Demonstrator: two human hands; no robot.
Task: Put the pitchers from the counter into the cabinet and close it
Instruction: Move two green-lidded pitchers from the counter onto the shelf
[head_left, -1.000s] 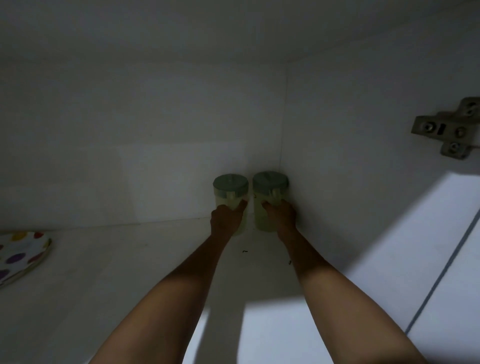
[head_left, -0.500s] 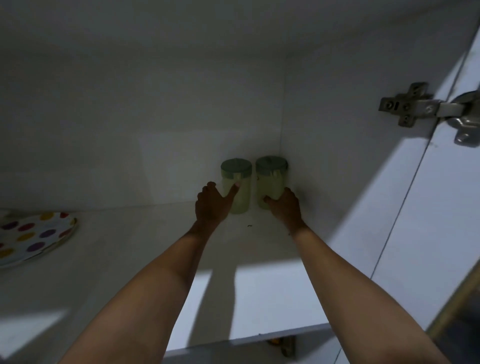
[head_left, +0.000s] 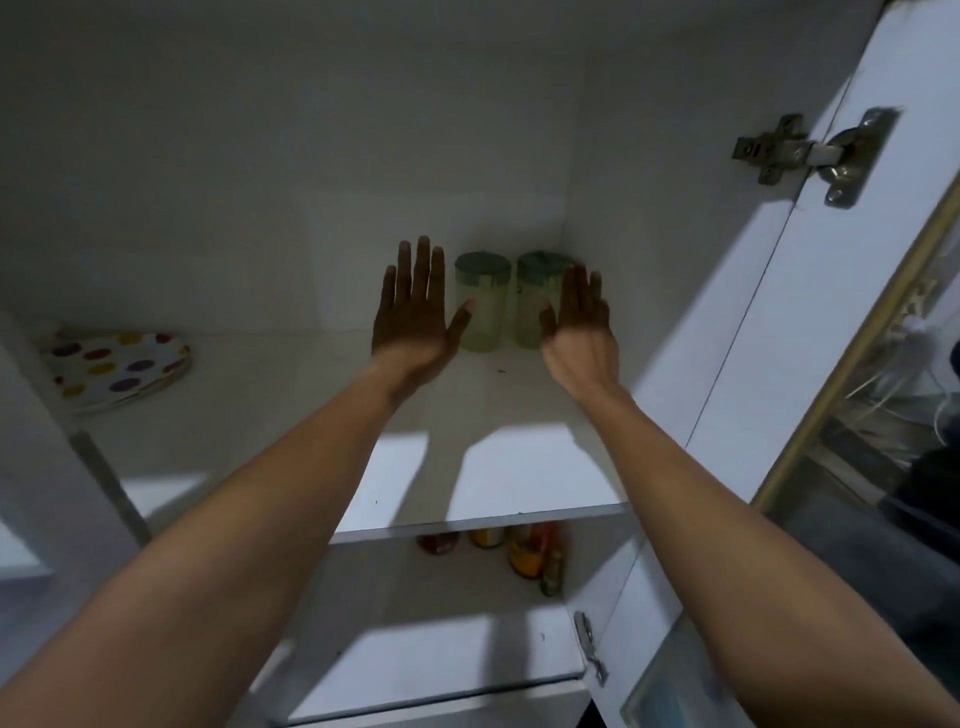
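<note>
Two pale green translucent plastic pitchers with darker green lids stand upright side by side in the back right corner of the white cabinet's upper shelf (head_left: 519, 467), near the centre of the frame. The left pitcher (head_left: 480, 312) and the right pitcher (head_left: 535, 306) sit just beside each other, with a narrow gap between them.

Both bare hands are raised in front of them, palms forward and fingers spread, so neither grip holds anything. The left hand (head_left: 413, 312) is flat and open just left of the left pitcher; its thumb overlaps the pitcher's lower body in the picture (whether it actually touches cannot be told). The right hand (head_left: 582, 317) is likewise open, in front of the right edge of the right pitcher and partly covering it, its thumb pointing towards the pitcher's side.

At the left of the frame, on the same shelf and well apart from the pitchers, lies a white plate with coloured polka dots (head_left: 117, 369). A metal door hinge (head_left: 810, 153) shows at the upper right, where the white cabinet door (head_left: 779, 312) stands open. Below the shelf edge, several small bottles and jars (head_left: 519, 553) stand on a lower shelf.
</note>
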